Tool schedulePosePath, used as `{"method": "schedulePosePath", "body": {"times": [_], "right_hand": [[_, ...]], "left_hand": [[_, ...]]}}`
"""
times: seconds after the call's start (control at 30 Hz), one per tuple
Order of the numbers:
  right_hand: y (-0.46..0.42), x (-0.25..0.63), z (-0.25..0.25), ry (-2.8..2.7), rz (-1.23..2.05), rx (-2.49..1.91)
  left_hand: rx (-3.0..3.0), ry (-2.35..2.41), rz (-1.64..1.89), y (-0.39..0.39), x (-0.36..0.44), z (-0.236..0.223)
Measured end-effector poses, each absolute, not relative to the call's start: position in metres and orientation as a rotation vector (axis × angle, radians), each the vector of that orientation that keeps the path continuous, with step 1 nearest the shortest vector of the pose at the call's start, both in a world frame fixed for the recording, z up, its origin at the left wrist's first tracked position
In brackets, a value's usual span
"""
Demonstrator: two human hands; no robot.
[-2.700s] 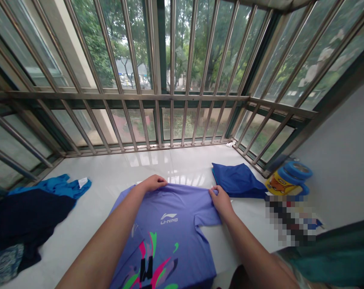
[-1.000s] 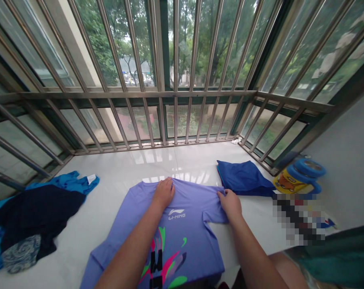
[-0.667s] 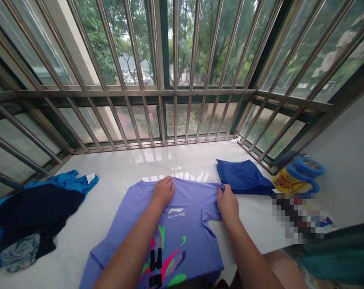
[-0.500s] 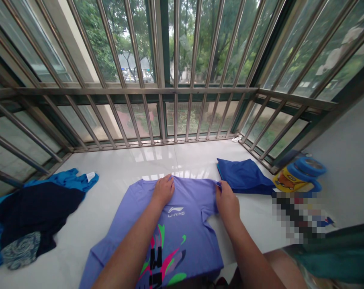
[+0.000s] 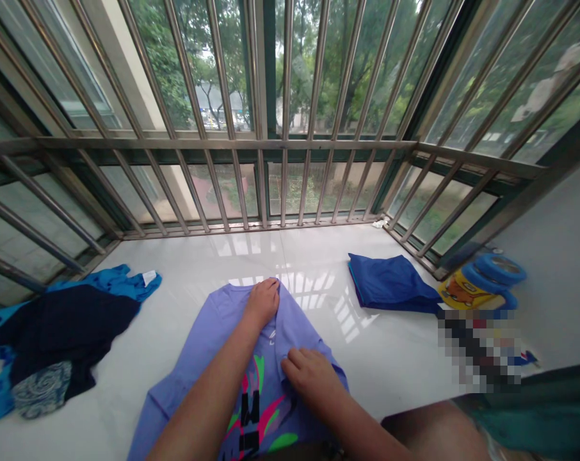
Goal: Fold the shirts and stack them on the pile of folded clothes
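Note:
A purple T-shirt (image 5: 203, 346) with a colourful print lies on the white ledge, its right side folded inward over the chest logo. At the neckline, my left hand (image 5: 264, 301) is closed on the fabric beside the top of the fold. My right hand (image 5: 312, 378) pinches the folded-over sleeve part and lies on the middle of the shirt. The shirt's lower end runs out of view beneath my forearms.
Dark and bright blue clothes (image 5: 73, 326) lie heaped at the left. A folded blue garment (image 5: 390, 282) sits at the right, beside a blue and yellow jug (image 5: 482, 282). Metal bars (image 5: 285, 186) close off the window behind the ledge (image 5: 213, 253).
My right hand has moved left and toward me, carrying the sleeve and folding that side over the front. My left hand stays at the neckline.

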State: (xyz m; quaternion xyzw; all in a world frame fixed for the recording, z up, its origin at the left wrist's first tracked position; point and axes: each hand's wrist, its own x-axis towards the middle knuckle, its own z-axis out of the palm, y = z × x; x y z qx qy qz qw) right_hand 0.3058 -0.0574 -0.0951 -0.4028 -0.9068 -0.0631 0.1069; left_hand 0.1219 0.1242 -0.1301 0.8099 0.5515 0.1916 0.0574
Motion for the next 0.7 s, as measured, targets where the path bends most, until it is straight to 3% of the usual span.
{"method": "schedulePosePath", "body": {"times": [0.7], "right_hand": [[-0.076, 0.310, -0.123, -2.659, -0.134, -1.137]], "left_hand": [[2.442, 1.679, 0.568, 0.121, 0.121, -0.123]]}}
